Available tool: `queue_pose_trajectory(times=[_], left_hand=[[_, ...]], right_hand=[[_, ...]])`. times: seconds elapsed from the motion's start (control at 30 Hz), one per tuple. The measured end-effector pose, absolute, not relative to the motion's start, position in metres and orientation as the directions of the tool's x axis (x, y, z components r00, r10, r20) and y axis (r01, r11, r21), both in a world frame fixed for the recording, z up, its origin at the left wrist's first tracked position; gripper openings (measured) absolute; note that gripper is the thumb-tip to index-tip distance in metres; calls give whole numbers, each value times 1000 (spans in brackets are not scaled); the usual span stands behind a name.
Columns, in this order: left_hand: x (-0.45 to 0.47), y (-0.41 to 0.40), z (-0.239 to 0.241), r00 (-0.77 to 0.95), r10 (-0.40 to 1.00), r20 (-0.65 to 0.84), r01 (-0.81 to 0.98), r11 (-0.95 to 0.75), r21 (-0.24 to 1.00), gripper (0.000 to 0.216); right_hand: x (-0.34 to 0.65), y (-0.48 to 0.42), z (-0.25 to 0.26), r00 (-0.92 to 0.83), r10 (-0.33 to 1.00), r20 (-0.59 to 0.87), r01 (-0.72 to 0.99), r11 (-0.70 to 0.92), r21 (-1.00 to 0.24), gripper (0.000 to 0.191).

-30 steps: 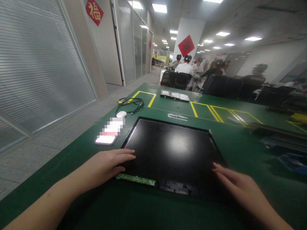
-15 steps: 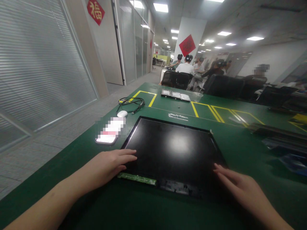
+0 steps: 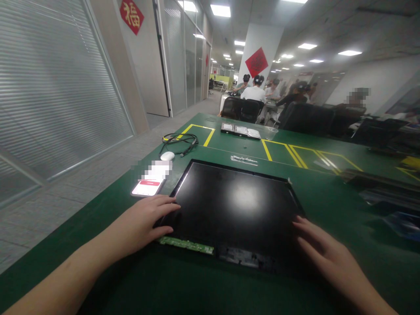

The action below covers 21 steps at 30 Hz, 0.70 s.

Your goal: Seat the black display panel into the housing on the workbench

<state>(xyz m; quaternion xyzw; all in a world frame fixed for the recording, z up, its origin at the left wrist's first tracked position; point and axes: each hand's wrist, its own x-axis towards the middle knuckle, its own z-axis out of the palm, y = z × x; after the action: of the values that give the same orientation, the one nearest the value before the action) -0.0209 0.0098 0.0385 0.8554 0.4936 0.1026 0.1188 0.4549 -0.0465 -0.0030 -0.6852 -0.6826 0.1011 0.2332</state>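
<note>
A black flat display panel (image 3: 234, 205) lies face up on the green table (image 3: 315, 192). A narrow green circuit strip (image 3: 185, 245) runs along its near edge. My left hand (image 3: 144, 221) rests at the panel's near left corner, fingers stretched out and touching its left edge. My right hand (image 3: 323, 253) lies flat at the near right corner, fingers extended onto the panel's edge. Neither hand holds anything.
A phone (image 3: 147, 187) lies left of the panel. Behind it are a white mouse (image 3: 167, 155) and a coiled black cable (image 3: 179, 141). Several flat drives (image 3: 239, 130) sit at the far edge. Dark bags (image 3: 383, 192) lie on the right. People sit at desks beyond.
My left hand has slid slightly left, off the panel's face toward its left edge. My right hand has shifted a little forward along the right corner.
</note>
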Motion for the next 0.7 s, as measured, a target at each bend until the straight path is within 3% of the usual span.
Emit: queue_pose_trajectory(times=[0.33, 0.7], left_hand=[[-22, 9, 33, 454, 890, 31, 842, -440, 312, 49], [-22, 10, 32, 464, 885, -26, 840, -431, 329, 48]], right_hand=[[459, -45, -4, 47, 983, 179, 889, 41, -456, 42], [455, -46, 6, 92, 993, 71, 860, -44, -508, 47]])
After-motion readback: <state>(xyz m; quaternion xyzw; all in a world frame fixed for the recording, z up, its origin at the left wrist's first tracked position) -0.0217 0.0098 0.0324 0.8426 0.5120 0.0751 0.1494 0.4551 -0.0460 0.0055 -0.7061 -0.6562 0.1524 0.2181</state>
